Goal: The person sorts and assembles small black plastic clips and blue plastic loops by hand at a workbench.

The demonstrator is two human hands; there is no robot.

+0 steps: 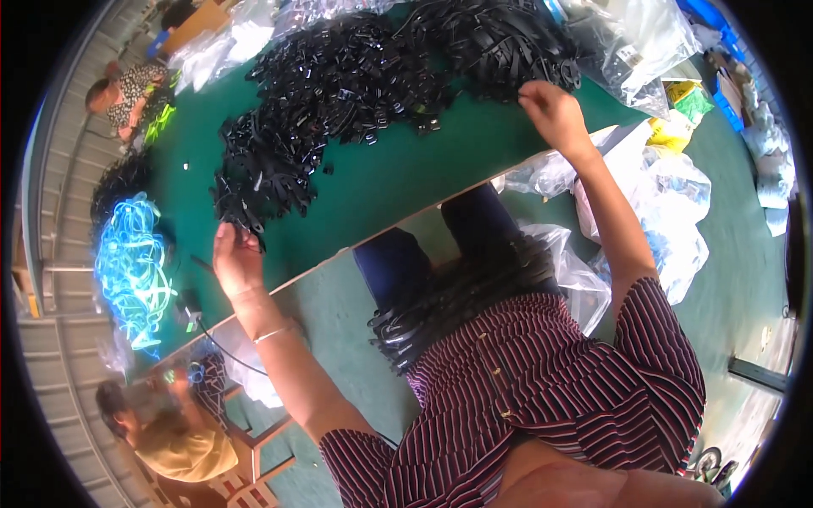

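Observation:
A long heap of small black pieces point(339, 80), strap-like with shiny buckle-like parts, curves across the green table point(381, 178). At its near left end my left hand point(237, 261) has its fingers closed on a thin black strap point(257, 239). My right hand point(555, 123) is at the near right edge of a second heap of longer black straps point(500, 42). Its fingers are curled together, and what they hold, if anything, is too small to make out. Across my lap lies a thick bundle of black straps point(474, 292).
Glowing blue-green cords point(134, 267) are piled at the table's left end, by a dark cable point(224, 347). Clear plastic bags point(631, 51) lie at the back right, and stuffed bags point(652, 212) stand right of me. Seated people point(182, 436) work at the left.

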